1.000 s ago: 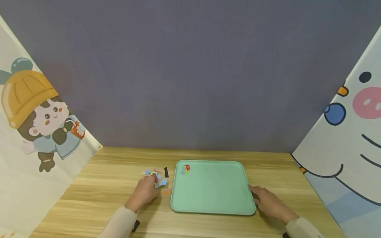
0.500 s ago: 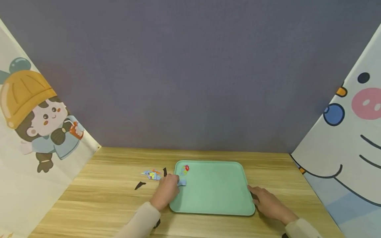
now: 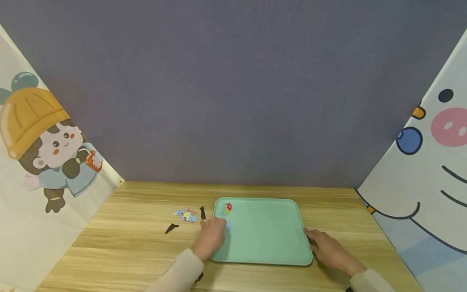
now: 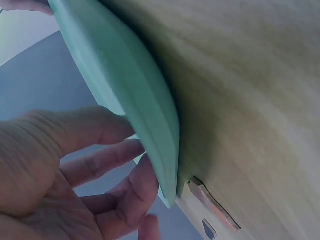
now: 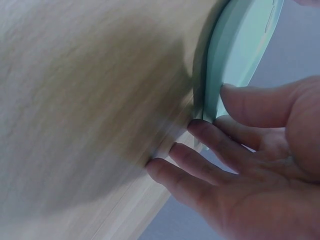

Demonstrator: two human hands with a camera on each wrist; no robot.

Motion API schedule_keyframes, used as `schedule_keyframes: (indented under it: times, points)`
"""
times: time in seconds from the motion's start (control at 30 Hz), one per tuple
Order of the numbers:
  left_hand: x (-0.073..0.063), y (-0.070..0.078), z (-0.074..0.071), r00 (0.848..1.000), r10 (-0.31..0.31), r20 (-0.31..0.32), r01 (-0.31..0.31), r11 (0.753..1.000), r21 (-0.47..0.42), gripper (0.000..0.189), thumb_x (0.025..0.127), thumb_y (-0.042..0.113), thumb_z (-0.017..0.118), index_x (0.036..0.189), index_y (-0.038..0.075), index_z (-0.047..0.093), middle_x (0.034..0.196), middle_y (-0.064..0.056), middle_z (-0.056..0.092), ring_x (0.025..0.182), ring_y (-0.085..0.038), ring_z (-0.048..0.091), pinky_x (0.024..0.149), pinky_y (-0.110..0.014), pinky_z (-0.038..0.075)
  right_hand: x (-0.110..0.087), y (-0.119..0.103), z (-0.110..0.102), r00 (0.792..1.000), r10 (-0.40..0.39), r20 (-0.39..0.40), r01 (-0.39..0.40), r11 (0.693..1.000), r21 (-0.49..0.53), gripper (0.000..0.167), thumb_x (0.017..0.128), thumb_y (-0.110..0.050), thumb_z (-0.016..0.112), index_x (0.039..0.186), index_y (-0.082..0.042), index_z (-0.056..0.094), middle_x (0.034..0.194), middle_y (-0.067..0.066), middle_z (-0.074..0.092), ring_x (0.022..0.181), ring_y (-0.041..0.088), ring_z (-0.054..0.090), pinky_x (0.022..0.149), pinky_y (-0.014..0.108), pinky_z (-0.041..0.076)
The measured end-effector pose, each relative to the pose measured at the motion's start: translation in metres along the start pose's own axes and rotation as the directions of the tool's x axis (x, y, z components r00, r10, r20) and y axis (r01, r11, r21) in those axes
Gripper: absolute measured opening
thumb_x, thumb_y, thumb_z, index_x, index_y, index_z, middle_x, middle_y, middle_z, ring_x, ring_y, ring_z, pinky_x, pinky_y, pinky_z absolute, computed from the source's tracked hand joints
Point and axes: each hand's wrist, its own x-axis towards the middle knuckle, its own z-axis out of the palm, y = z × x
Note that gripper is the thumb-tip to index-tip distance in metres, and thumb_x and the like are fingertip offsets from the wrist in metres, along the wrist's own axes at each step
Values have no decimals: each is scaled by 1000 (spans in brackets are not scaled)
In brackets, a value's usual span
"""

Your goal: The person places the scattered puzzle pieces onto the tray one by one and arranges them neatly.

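Note:
At the left part of the green tray, my left hand reaches over the rim. Its fingertips hold a flat light-blue piece low against the tray floor; the hand covers most of it. In the left wrist view, the curled thumb and fingers of the left hand dip behind the tray rim. A small red, yellow and blue cluster of flat pieces lies in the tray's far left corner. My right hand touches the tray's right edge with thumb and index finger, other fingers extended on the wood.
Left of the tray, several flat blue, yellow and orange pieces lie in a loose pile on the wooden table. Two black pieces lie near it. A dark grey partition rises behind, with printed panels at both sides.
My left hand has moved right from the pile to the tray, bringing the light-blue piece. A black piece left of the pile has come into view. The right hand has stayed at the tray's edge.

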Motion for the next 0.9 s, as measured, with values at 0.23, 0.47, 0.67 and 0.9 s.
schedule_keyframes:
  times: [0.23,0.47,0.67,0.9]
  points:
    - [-7,-8,-8,999,18,-40,-17,1000,12,19,62,-2,70,78,9,70,72,-6,61,66,-23,55,73,-52,34,-2,-1,2,1000,-6,-4,6,1000,2,49,85,4,63,131,11,47,126,26,52,116,45,47,94,58,36]
    - [-15,-32,-16,998,-18,-63,13,997,-70,29,64,6,79,93,7,72,87,-8,64,78,-26,59,72,-50,31,-4,-1,2,1000,-11,-13,11,1000,-1,49,85,4,63,131,10,47,126,26,53,115,45,47,92,58,38]
    - [-24,-56,-22,999,-29,-34,25,992,-120,34,70,18,82,99,7,69,90,-7,64,81,-25,60,68,-45,31,-4,1,1,1000,-19,-9,19,1000,4,49,86,3,62,131,11,46,127,27,51,117,46,46,93,58,37]
    - [-30,-71,-23,999,-27,26,30,990,-140,45,65,20,85,105,7,66,91,-3,59,84,-24,58,73,-49,36,-3,1,1,1000,-18,-3,18,1000,2,49,87,1,62,132,11,46,128,28,50,118,47,44,94,60,34]
